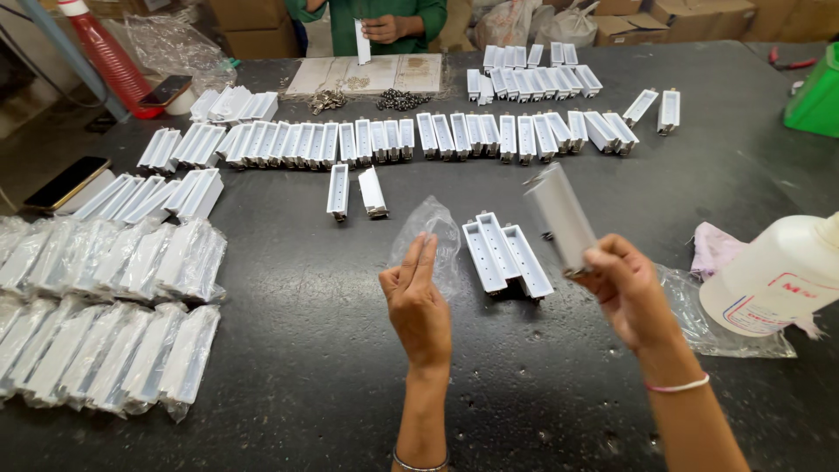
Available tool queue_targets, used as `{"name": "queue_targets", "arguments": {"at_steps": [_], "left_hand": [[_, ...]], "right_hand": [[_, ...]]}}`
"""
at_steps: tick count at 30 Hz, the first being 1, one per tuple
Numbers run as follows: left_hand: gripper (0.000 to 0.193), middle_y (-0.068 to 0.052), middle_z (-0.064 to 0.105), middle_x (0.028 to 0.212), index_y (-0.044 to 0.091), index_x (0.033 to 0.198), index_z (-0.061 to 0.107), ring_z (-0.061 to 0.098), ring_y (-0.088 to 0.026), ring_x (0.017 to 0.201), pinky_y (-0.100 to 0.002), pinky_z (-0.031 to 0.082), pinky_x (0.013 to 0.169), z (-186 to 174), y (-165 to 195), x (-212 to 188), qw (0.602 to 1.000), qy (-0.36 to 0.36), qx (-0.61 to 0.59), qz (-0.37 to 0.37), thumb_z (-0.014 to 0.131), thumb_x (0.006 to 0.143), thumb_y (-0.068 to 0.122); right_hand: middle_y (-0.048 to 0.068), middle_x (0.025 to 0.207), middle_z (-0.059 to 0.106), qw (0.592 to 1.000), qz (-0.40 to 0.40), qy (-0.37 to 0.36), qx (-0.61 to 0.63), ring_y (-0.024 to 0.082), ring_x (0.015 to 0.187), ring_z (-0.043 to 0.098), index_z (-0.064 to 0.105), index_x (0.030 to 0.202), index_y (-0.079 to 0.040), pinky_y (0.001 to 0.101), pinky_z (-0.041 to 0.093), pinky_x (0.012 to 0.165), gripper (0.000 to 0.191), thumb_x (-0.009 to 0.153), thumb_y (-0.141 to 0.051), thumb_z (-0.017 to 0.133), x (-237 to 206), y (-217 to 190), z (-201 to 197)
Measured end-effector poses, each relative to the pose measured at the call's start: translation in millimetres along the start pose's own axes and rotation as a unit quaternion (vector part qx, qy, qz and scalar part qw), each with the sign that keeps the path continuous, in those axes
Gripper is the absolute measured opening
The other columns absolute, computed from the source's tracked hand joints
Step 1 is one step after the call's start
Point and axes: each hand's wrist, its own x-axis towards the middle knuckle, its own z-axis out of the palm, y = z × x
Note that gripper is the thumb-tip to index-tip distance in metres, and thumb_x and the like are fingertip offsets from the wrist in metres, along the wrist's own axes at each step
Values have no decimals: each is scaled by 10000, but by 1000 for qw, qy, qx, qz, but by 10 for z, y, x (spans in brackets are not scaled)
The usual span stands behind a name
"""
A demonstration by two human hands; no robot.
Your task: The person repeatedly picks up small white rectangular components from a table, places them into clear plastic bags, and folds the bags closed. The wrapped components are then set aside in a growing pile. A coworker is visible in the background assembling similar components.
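My right hand (627, 288) grips a white rectangular plastic housing (560, 217) by its lower end, raised and tilted above the dark table (315, 350). My left hand (418, 301) pinches a clear plastic bag (434, 229) between its raised fingers, just left of the housing. Three more white housings (507, 255) lie side by side on the table between my hands.
Long rows of white housings (393, 140) cross the table's far half. Bagged housings (105, 306) are stacked at the left. A white bottle (778, 275) lies at the right beside a pink cloth (715, 246). A person in green (371, 22) stands opposite, holding a housing. Phones lie at far left.
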Motion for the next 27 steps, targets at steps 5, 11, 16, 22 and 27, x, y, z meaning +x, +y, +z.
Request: {"name": "queue_targets", "arguments": {"at_steps": [5, 11, 16, 22, 27], "left_hand": [[666, 81, 653, 1408, 194, 1348, 663, 475, -127, 772, -186, 532, 737, -15, 51, -19, 997, -71, -21, -1, 570, 818, -199], [696, 92, 640, 1397, 201, 1389, 614, 517, -109, 765, -261, 491, 816, -4, 109, -12, 996, -82, 22, 29, 621, 779, -134], [722, 86, 637, 1406, 185, 1412, 603, 523, -117, 845, -236, 535, 858, 10, 111, -40, 992, -112, -17, 57, 596, 786, -174], [801, 87, 600, 1440, 179, 1438, 557, 522, -125, 863, -216, 559, 821, 20, 128, -34, 987, -162, -22, 1, 609, 728, -190], [817, 85, 592, 1443, 179, 1450, 532, 522, -126, 879, -225, 554, 847, 45, 143, -44, 983, -177, -34, 20, 641, 719, -168]], "right_hand": [[88, 933, 737, 986, 25, -106, -128, 147, 821, 685, 672, 939, -22, 299, 602, 807, 241, 866, -244, 728, -164, -36, 369], [110, 819, 746, 954, 96, -156, -237, 163, 759, 723, 707, 975, -11, 304, 616, 730, 283, 850, -263, 743, -167, -91, 467], [106, 825, 750, 950, 112, -138, -258, 155, 781, 741, 699, 968, -3, 300, 613, 758, 278, 853, -254, 737, -159, -27, 461], [100, 841, 760, 962, 61, -116, -238, 172, 779, 738, 709, 974, -14, 310, 614, 769, 283, 836, -260, 732, -128, -143, 329], [158, 784, 728, 907, 140, -130, -374, 237, 698, 611, 723, 1001, -14, 374, 475, 667, 296, 887, -287, 746, -159, -131, 297]]}}
